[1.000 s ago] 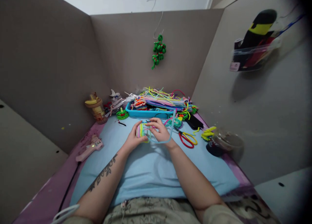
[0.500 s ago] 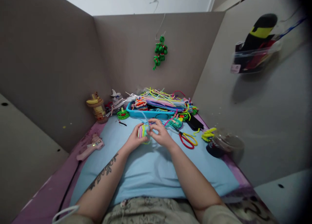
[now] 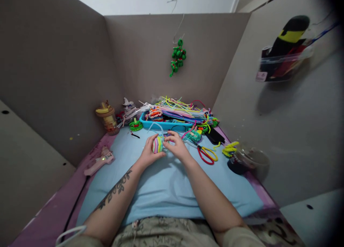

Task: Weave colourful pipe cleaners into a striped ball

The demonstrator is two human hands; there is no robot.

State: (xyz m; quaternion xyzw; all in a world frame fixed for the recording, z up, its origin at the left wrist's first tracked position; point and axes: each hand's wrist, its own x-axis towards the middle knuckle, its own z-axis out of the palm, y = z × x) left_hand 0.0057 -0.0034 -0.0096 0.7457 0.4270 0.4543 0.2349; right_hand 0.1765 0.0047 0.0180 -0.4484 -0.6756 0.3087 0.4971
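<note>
Shrunk to a short arc, the light blue pipe cleaner [image 3: 156, 125] now curves just above the fingers, where a second ago it swung out in a wide loop past the right wrist.

At the far left a pink glue gun [image 3: 100, 162] lies off the blue mat [image 3: 166, 189] on the tabletop, its cord trailing toward the person, probably parked there to keep its tip clear of the work. Behind it a yellow-lidded jar [image 3: 107, 119] stands against the partition.

The left hand [image 3: 147, 153] cups the striped piece [image 3: 157, 144] from the left and lifts it slightly off the mat near its far edge, stripes toward the camera, which steadies it for winding. The right hand [image 3: 179, 147] meets it from the right, fingers pinched narrow at the piece's edge, seemingly on the strand, so each turn can be pulled tight.

Just beyond, a blue tray [image 3: 150, 125] heaped with spare pipe cleaners [image 3: 182, 110] sits within easy reach. Red-and-yellow scissors [image 3: 206, 154] lie beside the right wrist, and a clear bowl [image 3: 251, 156] stands further right by the partition.

Compared with the earlier pictures, the two hands sit closer together and a little further up the mat, and the piece has turned so more of its stripes show. Everything else stays where it was.
</note>
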